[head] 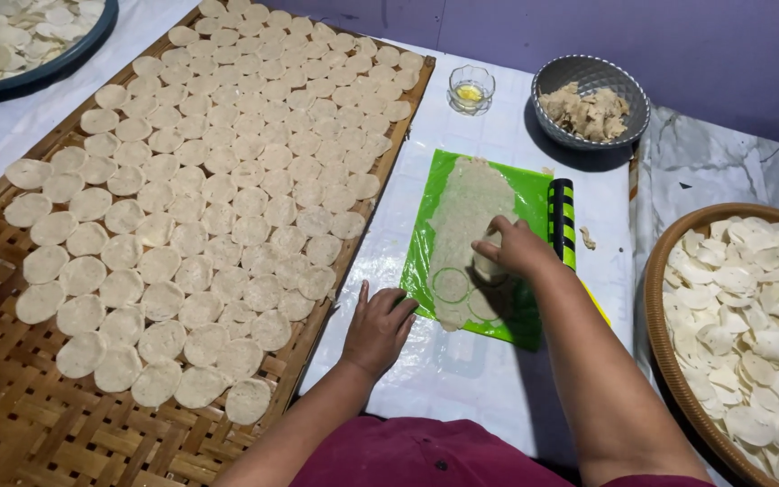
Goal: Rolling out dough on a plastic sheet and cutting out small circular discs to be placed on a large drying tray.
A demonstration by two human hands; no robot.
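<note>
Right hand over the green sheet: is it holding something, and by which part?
The right hand grips a small round cutter from above by its top, pressing it into the rolled dough. The left hand holds nothing; it rests flat beside the green sheet.

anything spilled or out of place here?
One small dough scrap lies loose on the white table cover, right of the rolling pin and off the green sheet. Otherwise nothing stands out.

Purple wall (588,27), white-covered table (498,135)
</note>
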